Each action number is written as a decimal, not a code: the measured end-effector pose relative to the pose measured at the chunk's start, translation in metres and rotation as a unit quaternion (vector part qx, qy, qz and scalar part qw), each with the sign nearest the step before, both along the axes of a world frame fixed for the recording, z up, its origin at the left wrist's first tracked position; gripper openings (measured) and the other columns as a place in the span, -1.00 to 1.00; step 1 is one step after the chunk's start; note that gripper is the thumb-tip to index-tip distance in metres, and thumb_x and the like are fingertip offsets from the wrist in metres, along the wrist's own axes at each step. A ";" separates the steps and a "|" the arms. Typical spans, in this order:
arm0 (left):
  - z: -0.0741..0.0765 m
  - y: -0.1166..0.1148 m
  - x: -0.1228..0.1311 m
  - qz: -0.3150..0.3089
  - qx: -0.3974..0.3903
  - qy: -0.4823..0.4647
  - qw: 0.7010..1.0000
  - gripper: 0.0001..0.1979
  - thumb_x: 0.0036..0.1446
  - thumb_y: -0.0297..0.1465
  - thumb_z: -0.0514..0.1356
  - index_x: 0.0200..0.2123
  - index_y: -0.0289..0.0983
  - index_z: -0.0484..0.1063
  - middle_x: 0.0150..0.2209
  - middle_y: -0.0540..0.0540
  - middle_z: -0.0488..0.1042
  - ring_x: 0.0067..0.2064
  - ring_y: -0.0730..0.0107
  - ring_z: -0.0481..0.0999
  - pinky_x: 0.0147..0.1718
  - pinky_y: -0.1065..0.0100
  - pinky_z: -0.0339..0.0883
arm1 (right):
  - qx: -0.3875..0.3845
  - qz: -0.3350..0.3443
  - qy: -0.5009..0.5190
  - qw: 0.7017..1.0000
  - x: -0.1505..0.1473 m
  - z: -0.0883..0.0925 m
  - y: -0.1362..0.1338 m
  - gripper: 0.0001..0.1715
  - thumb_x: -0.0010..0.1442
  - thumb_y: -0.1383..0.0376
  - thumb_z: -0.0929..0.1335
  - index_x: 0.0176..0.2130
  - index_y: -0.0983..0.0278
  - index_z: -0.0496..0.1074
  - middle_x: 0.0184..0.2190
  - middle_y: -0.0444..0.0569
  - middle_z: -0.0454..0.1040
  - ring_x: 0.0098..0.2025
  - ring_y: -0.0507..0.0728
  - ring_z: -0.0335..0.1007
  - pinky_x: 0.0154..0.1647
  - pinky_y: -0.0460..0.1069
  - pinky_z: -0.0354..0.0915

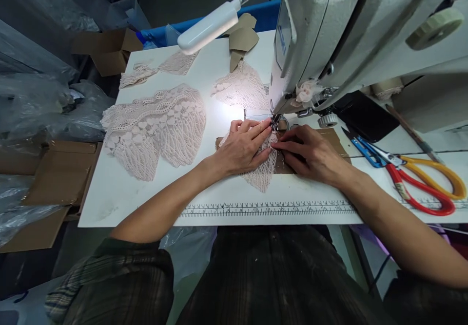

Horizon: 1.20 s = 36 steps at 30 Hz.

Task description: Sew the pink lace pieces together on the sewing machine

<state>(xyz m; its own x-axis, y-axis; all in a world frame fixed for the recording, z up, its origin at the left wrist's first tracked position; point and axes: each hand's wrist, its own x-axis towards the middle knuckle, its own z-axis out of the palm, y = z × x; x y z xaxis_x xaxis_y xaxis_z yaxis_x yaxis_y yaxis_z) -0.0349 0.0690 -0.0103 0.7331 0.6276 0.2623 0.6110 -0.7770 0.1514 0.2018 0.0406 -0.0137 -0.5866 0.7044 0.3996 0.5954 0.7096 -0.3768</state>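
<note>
A pale pink lace piece (263,174) lies under the presser foot (278,123) of a sewing machine (310,37). My left hand (243,147) rests flat on this lace, fingers stretched toward the foot. Just right of the foot, my right hand (310,152) pinches the edge of the same lace between thumb and fingers. Brown card (331,142) shows beneath my right hand. Behind the left hand lies another lace piece (241,86), and a larger scalloped lace piece (157,125) spreads on the table to the left.
Scissors with red and yellow handles (420,174) and blue thread snips (367,152) lie at the right. A ruler tape (263,210) runs along the front edge. A white lamp (210,25) hangs over the table. Tan pattern pieces (243,37) sit behind; cardboard boxes (60,174) stand left.
</note>
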 end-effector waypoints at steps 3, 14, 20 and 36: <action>0.000 -0.003 0.002 0.006 0.036 -0.020 0.999 -0.58 0.39 -0.24 0.00 0.12 -0.39 0.39 0.23 -0.34 0.41 0.10 0.04 0.40 0.03 0.01 0.22 | -0.001 0.005 -0.001 1.000 0.001 0.000 0.000 -0.64 0.31 0.32 0.29 0.03 0.21 0.55 -0.05 0.13 0.45 -0.01 0.22 0.37 0.03 0.16 0.37; 0.003 0.002 -0.004 -0.051 0.053 -0.012 0.997 -0.64 0.36 -0.24 0.03 0.03 -0.28 0.48 0.13 -0.20 0.53 -0.08 0.10 0.48 -0.11 0.03 0.24 | -0.008 -0.022 -0.042 0.999 -0.001 0.003 -0.003 -0.63 0.34 0.30 0.27 0.06 0.19 0.52 -0.06 0.13 0.47 -0.04 0.24 0.40 -0.01 0.19 0.39; 0.002 0.001 -0.001 -0.028 0.036 0.012 0.999 -0.60 0.37 -0.21 0.02 0.13 -0.27 0.41 0.22 -0.25 0.44 0.03 0.01 0.45 -0.06 -0.03 0.25 | 0.010 -0.044 -0.042 0.998 -0.005 0.000 -0.003 -0.63 0.33 0.31 0.26 0.07 0.24 0.49 -0.08 0.16 0.41 -0.05 0.25 0.37 -0.04 0.18 0.41; 0.000 0.001 0.009 0.065 0.012 -0.005 0.998 -0.59 0.41 -0.22 -0.01 0.17 -0.28 0.39 0.27 -0.21 0.40 0.09 0.06 0.43 0.01 0.03 0.21 | 0.048 -0.061 -0.054 0.996 -0.008 -0.003 0.001 -0.57 0.33 0.31 0.23 0.12 0.24 0.47 -0.12 0.17 0.44 -0.11 0.25 0.34 -0.07 0.20 0.40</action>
<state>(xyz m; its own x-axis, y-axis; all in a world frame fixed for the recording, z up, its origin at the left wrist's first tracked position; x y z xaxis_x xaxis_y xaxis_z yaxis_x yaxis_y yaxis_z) -0.0260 0.0701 -0.0098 0.6423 0.7113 0.2855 0.7059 -0.6941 0.1412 0.1939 0.0412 -0.0163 -0.5422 0.7351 0.4070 0.7129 0.6589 -0.2402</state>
